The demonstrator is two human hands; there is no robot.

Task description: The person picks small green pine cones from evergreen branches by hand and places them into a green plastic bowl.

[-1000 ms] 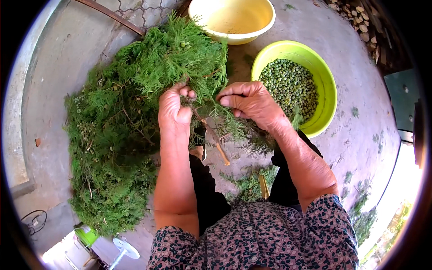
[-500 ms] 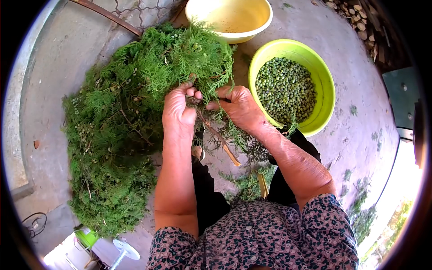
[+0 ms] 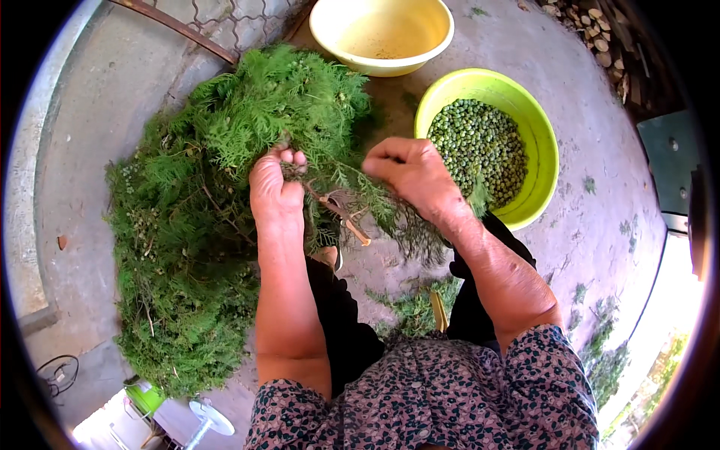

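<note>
My left hand [image 3: 277,184] is closed around a leafy evergreen branch [image 3: 344,214], whose bare cut end points toward me. Flat green sprays of the branch spread out beyond my fingers over a big heap of cut evergreen branches [image 3: 184,259]. To the right, my right hand [image 3: 416,174] is pinched, thumb against fingers, apart from the left; whatever it holds is too small to make out. Just beyond that hand stands a lime-green bucket [image 3: 546,150], partly filled with small round green cones [image 3: 480,142]. A leafy sprig shows by its near rim.
A pale yellow basin [image 3: 382,67] stands at the far side. Loose green sprigs [image 3: 420,307] lie on the floor between my legs, with a yellowish strip [image 3: 439,311] near them. Stacked firewood [image 3: 600,41] is at the far right, and a wire mesh frame [image 3: 225,22] at the far left.
My left hand has moved left with the branch, and the cut end has shifted left and away from me. My right hand has drawn off to the right, toward the bucket.
</note>
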